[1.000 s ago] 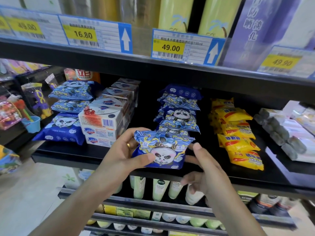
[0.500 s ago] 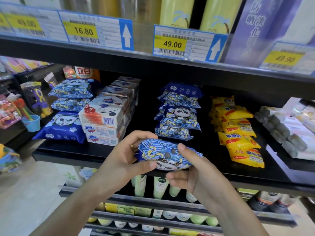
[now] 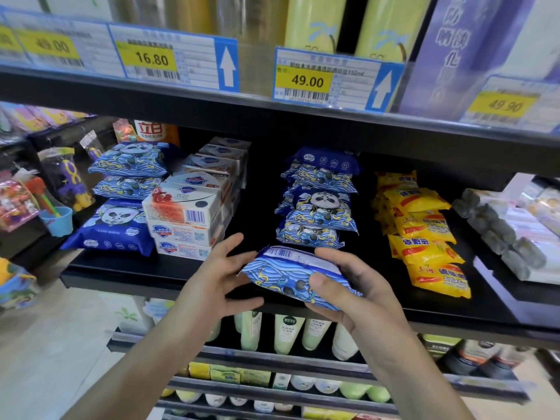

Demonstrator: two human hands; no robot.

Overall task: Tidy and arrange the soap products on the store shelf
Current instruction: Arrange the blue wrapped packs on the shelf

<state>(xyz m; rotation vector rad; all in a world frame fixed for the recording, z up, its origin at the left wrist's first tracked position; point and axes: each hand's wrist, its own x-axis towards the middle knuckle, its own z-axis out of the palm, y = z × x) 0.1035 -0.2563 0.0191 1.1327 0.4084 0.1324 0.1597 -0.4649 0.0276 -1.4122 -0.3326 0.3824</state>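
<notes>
Over shelf [image 3: 127,272] front edge: right hand [image 3: 357,286] grips panda soap pack [image 3: 291,274], left hand [image 3: 212,283] open at its 9 o'clock side; bare shelf between stacks.

Black shelf [image 3: 127,275]: boxed soaps [image 3: 185,221] beyond the left hand [image 3: 212,283], yellow packs [image 3: 424,234] right of the right hand [image 3: 357,286].

Both bare forearms reach up from below. The right hand [image 3: 348,286] grips the soap packet [image 3: 291,274], thumb on top and fingers [image 3: 321,310] curled underneath. The left hand [image 3: 212,283] touches its left end with spread, relaxed fingers.
</notes>
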